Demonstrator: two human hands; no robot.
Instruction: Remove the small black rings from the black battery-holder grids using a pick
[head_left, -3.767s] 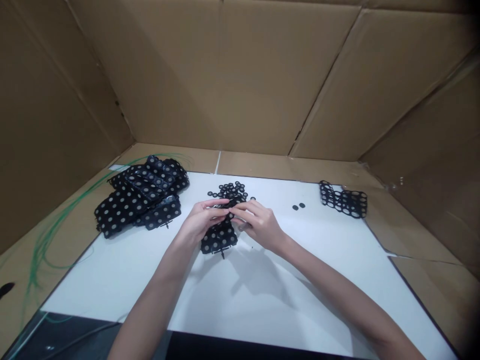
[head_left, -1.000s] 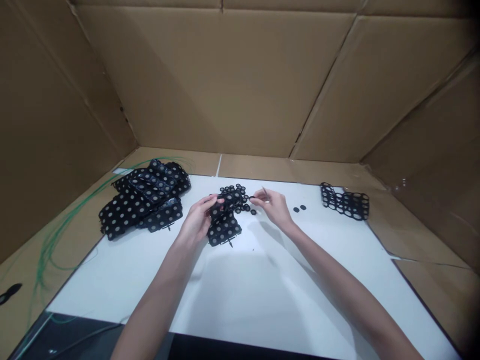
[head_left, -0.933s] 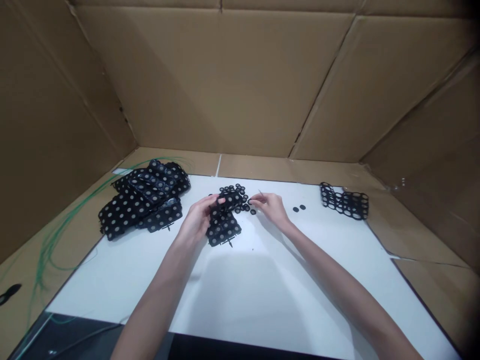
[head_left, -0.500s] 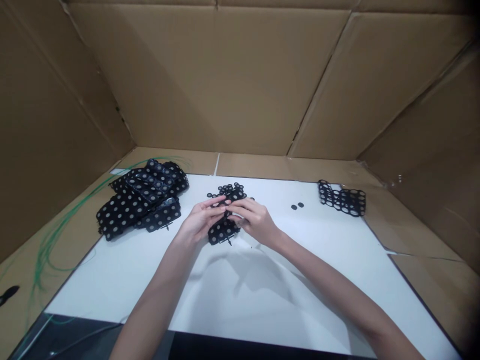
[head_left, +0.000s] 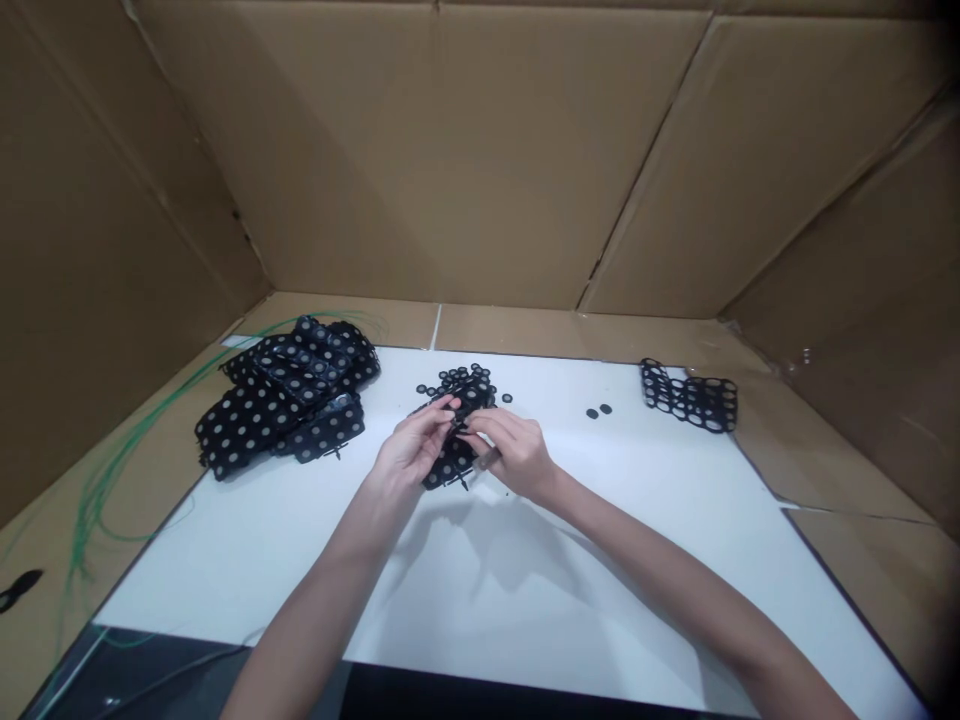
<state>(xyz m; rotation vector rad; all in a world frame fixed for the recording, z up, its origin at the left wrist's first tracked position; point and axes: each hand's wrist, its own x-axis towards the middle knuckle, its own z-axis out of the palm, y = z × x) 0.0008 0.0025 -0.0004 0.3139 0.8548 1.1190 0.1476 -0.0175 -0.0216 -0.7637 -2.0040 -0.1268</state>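
Observation:
My left hand (head_left: 411, 445) is closed in a pinch over a black sheet with pale round dots (head_left: 448, 470) in the middle of the white table. My right hand (head_left: 517, 448) pinches from the other side, its fingertips close to the left ones. Something small and dark sits between the fingertips, too small to name. Just beyond my fingers lies a heap of small black rings (head_left: 461, 380), with one loose ring (head_left: 508, 398) to its right. Both hands cover part of the dotted sheet.
A pile of black dotted sheets (head_left: 255, 420) lies at the left. Two black discs (head_left: 592, 413) and a black lattice of rings (head_left: 697, 402) lie at the right. Green strands (head_left: 94, 490) trail along the left edge. Cardboard walls (head_left: 480, 150) enclose the white table (head_left: 637, 560).
My right hand's fingertips have drawn slightly down and right, a little away from the left ones. The left fingers have curled in more. The view has shifted slightly.

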